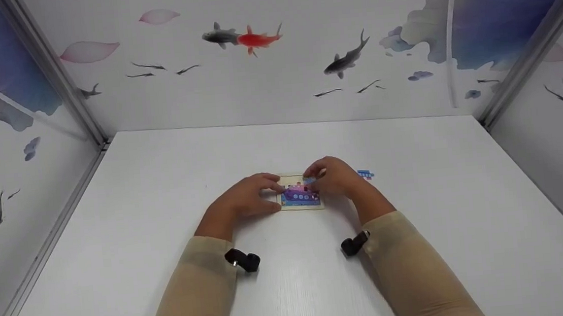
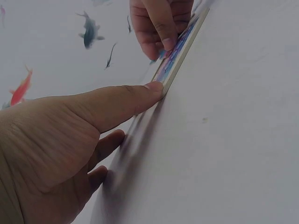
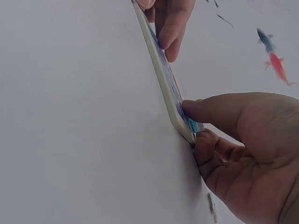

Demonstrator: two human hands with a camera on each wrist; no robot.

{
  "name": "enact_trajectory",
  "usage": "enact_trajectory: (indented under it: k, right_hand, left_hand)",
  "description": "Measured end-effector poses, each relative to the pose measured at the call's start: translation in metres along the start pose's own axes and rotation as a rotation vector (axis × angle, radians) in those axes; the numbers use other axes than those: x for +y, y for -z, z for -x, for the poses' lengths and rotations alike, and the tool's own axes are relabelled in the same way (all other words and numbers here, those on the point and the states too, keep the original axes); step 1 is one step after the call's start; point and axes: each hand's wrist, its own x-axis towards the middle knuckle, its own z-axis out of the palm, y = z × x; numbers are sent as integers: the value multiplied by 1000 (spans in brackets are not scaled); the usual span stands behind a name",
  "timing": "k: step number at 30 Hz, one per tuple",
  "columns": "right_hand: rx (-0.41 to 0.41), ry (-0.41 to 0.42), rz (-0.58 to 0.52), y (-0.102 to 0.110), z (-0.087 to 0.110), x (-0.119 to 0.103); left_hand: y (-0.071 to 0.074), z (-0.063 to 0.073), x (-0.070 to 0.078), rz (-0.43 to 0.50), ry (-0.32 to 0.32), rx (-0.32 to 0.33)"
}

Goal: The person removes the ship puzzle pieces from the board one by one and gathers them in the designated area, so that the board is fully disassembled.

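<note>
A small jigsaw puzzle board (image 1: 301, 207) with a pale frame and a purple ship picture lies flat on the white table. My left hand (image 1: 251, 196) holds its left side, the straight thumb at the near corner and the other fingers towards the far corner, a fingertip over the picture. At the upper right part of the board, my right hand (image 1: 331, 176) pinches a light blue puzzle piece (image 3: 196, 126) between thumb and fingers. That piece overlaps the board's edge in the right wrist view, partly hidden by the fingers.
Another blue puzzle piece (image 1: 365, 174) lies loose on the table (image 1: 444, 215), just right of the right hand. White panels painted with fish (image 1: 258, 39) and leaves stand behind and at both sides. Each sleeve has a black wrist camera (image 1: 243, 260) at its cuff.
</note>
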Motion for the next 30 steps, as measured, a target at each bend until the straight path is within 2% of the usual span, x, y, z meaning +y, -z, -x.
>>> enact_trajectory:
  k: [9, 14, 30]
  right_hand:
    - [27, 37, -63, 6, -2, 6]
    - [58, 4, -88, 9, -1, 6]
    - [52, -65, -164, 15, 1, 5]
  left_hand:
    - [-1, 1, 1, 20, 2, 15]
    - [-2, 1, 2, 19, 23, 18]
    - [-3, 1, 3, 14, 48, 24]
